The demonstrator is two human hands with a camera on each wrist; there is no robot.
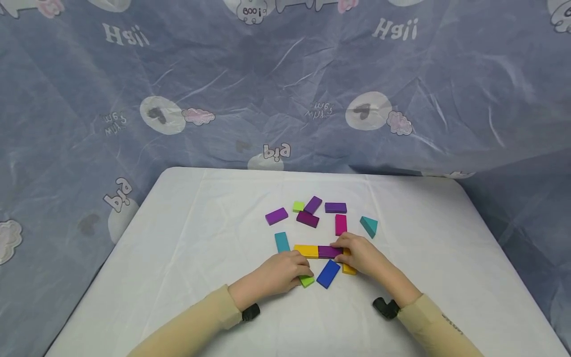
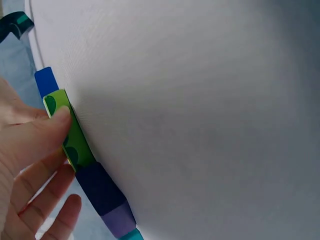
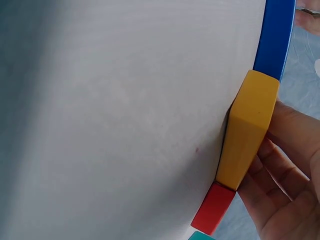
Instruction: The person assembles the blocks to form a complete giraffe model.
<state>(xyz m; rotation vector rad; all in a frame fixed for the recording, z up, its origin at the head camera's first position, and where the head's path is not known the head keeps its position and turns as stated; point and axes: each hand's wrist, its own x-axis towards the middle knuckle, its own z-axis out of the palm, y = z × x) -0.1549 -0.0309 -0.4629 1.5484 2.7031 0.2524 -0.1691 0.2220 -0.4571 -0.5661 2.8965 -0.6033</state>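
Observation:
In the head view, my left hand (image 1: 284, 271) pinches a lime green block (image 2: 77, 137) standing near the front of the group. The left wrist view has the thumb on its face and the other fingers behind it. My right hand (image 1: 359, 253) holds the right end of a purple block (image 1: 329, 252), its thumb and forefinger on opposite long sides. A yellow block (image 3: 246, 127) adjoins that end, partly beneath the right hand. Another yellow block (image 1: 306, 251) lies end to end with the purple one. Between the hands lies a blue block (image 1: 328, 273).
A teal block (image 1: 282, 242) lies beyond the left hand. Farther back are a pink block (image 1: 341, 224), a teal triangle (image 1: 370, 226), a maroon block (image 1: 308, 219), a small lime piece (image 1: 298, 206) and several purple blocks (image 1: 335, 208). All rest on a white-covered table (image 1: 200, 213).

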